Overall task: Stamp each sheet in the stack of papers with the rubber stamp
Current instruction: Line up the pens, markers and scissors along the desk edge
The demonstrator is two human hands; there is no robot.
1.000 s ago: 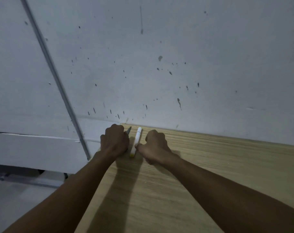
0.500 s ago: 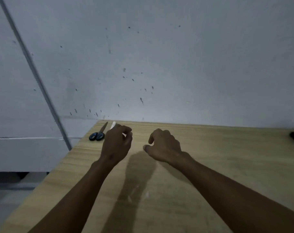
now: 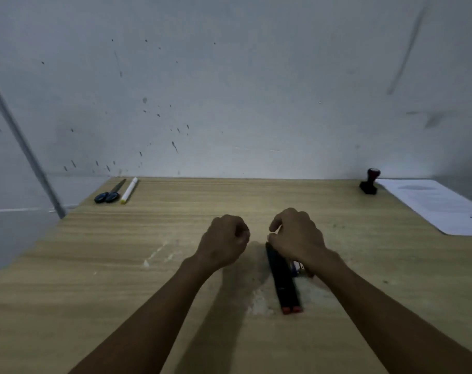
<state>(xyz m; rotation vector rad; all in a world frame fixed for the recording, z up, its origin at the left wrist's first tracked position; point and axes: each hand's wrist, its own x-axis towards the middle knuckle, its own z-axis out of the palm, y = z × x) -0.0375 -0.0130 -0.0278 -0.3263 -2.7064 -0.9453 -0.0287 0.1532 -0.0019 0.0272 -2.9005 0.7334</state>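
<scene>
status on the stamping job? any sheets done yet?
Done: nothing that shows. The rubber stamp stands untouched at the table's far right beside the stack of papers; a faint mark shows on the top sheet, too blurred to call. In hand: the right hand rests on two dark markers; the left hand is a loose fist, apparently empty. Left: all the stamping.

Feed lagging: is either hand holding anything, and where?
Right hand fingertips touch the far end of the black red-tipped markers; whether they grip is unclear. Left hand is a fist, apparently empty.
</scene>
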